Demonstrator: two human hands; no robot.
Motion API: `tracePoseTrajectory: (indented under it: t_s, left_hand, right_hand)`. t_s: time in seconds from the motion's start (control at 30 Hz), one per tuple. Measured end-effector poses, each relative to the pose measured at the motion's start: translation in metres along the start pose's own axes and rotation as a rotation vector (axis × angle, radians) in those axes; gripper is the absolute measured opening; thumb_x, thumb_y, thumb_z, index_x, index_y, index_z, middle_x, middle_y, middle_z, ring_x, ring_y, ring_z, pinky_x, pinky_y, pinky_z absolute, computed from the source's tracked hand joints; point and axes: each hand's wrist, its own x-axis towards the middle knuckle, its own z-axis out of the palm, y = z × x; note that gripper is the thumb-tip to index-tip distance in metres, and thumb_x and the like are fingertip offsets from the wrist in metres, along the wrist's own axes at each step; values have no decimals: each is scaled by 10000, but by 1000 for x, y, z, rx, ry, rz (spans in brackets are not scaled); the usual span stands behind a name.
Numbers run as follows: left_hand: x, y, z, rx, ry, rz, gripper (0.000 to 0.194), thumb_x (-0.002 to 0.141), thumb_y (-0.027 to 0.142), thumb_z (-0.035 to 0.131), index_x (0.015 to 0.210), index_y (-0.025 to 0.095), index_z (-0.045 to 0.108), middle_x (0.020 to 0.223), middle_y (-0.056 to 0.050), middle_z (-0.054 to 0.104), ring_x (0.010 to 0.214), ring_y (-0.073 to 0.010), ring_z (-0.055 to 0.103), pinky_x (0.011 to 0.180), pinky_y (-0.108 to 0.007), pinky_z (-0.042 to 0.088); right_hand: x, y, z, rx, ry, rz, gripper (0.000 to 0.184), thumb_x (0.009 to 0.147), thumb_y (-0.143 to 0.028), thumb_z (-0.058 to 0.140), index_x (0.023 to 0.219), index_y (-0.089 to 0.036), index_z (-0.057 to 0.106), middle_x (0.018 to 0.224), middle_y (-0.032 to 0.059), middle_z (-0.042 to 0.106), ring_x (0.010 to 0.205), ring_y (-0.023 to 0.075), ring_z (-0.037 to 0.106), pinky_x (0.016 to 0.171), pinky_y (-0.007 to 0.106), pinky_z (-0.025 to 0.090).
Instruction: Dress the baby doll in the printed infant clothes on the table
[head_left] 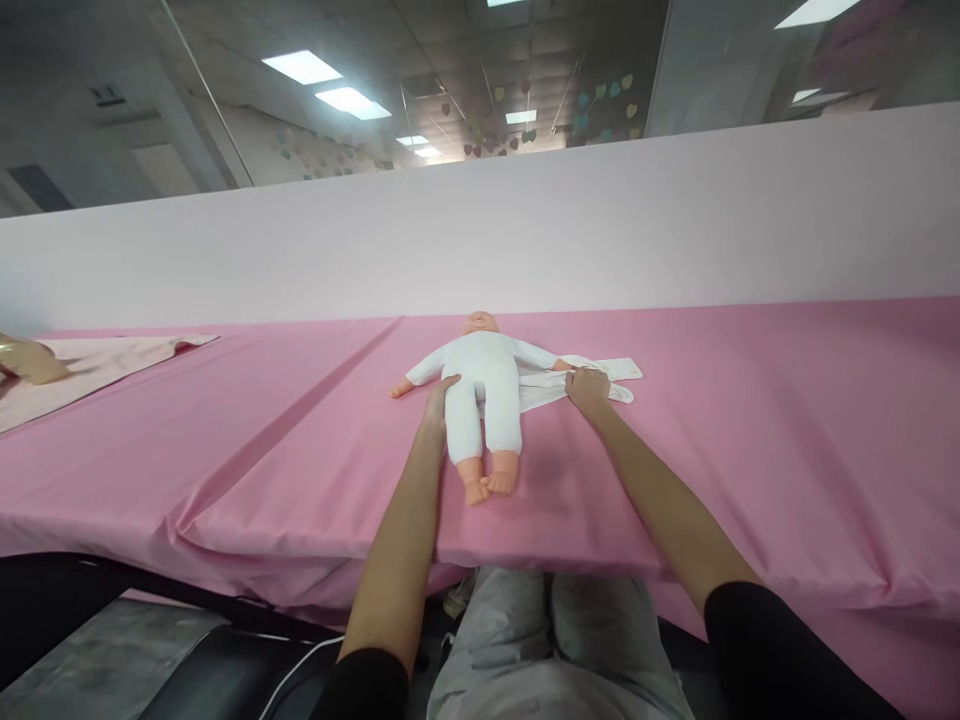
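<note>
A baby doll with a white cloth body lies on its back, its bare feet pointing towards me. My left hand grips the doll's hip, thumb on top of the thigh; the other fingers are mostly hidden at its side. Under and beside the doll lies a white baby garment, spread out to the right past the doll's hand. My right hand is closed on this garment, and parts of the cloth show beyond the fingers.
A pink sheet covers the table and hangs over its front edge. At the far left, a tan object rests on a pale pink cloth. Behind the table stands a low white wall with glass above it.
</note>
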Motion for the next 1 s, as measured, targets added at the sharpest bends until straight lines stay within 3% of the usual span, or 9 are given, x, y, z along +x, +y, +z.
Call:
tracePoseTrajectory:
  t_s: [0.17, 0.33, 0.43, 0.67, 0.83, 1.0]
  left_hand:
    - [-8, 3, 7, -32, 23, -36, 557, 669, 519, 604, 1121, 201, 538, 911, -144, 678, 971, -350, 621, 824, -486, 532]
    - [-13, 4, 13, -43, 39, -73, 522, 688, 455, 612, 1101, 149, 521, 823, -109, 679, 946, -315, 624, 848, -436, 531]
    - [-11, 3, 13, -56, 35, -47, 491, 683, 421, 635, 1062, 128, 530, 773, -97, 669, 925, -301, 618, 857, -426, 518]
    - [-6, 0, 10, -43, 47, 14, 487, 613, 476, 701, 999, 201, 589, 800, -143, 667, 917, -337, 615, 799, -456, 526]
    - [-6, 0, 7, -53, 28, 25, 485, 641, 401, 693, 1044, 158, 574, 823, -102, 670, 897, -287, 616, 813, -409, 532]
    - [-4, 0, 6, -68, 20, 15, 468, 632, 379, 708, 1023, 161, 568, 769, -102, 650, 870, -277, 615, 782, -381, 538]
  right_hand:
    - [-1, 5, -3, 8, 15, -36, 481, 953, -275, 235, 878, -81, 669, 894, 187, 655, 873, 265, 602, 784, 362, 366]
    - [2, 11, -1, 54, 24, -46, 291, 866, -225, 407, 962, -81, 641, 982, 172, 643, 976, 271, 556, 844, 363, 344]
    - [5, 12, 0, 99, 6, -45, 269, 808, -205, 469, 994, -98, 630, 1032, 162, 626, 1050, 283, 511, 879, 376, 329]
    - [8, 9, 2, 223, 1, 14, 253, 869, -164, 377, 1018, -99, 571, 1034, 194, 599, 1079, 286, 476, 925, 407, 292]
    - [5, 7, 2, 453, 39, 78, 197, 841, -103, 376, 971, -126, 522, 967, 174, 600, 1054, 279, 480, 947, 415, 280]
    - [10, 10, -1, 842, 43, 187, 19, 784, -190, 481, 785, -185, 500, 790, 38, 577, 847, 210, 535, 808, 339, 396]
